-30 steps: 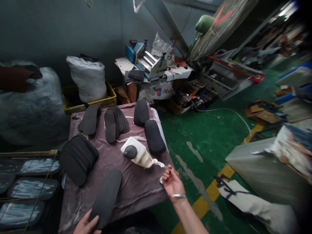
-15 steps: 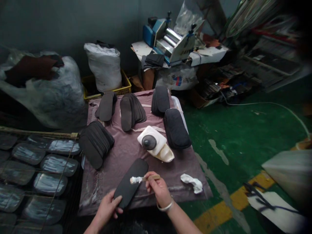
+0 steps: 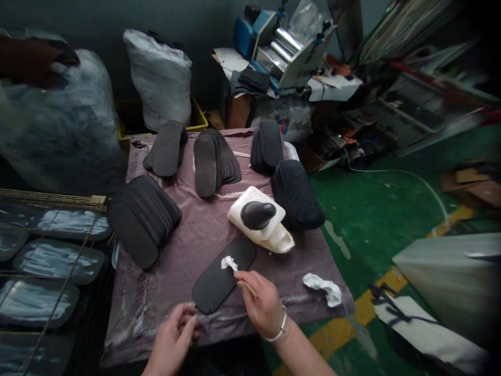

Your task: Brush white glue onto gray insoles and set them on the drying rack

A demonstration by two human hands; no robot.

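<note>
A dark oval pad (image 3: 213,290) lies flat on the cloth-covered table (image 3: 183,261). My right hand (image 3: 260,303), with a bracelet at the wrist, pinches a thin brush (image 3: 247,286) whose white, clumped tip (image 3: 228,262) is over the pad. My left hand (image 3: 176,334) is at the table's front edge, just left of the pad's near end, its fingers curled; whether they hold anything is hidden. Beyond the pad stands a cut white container (image 3: 258,214) with a black rounded knob on it. A crumpled white scrap (image 3: 324,289) rests at the right.
Fanned stacks of dark pads (image 3: 143,219) stand along the table's left and far sides, another black stack (image 3: 295,193) at the right. A rack (image 3: 50,277) of coated pads is at the left. Behind are a white sack (image 3: 160,78) and a blue roller machine (image 3: 282,49).
My left hand has let go of the dark pad, which now lies flat further from me. The brush tip has turned to point away. The whole view has shifted.
</note>
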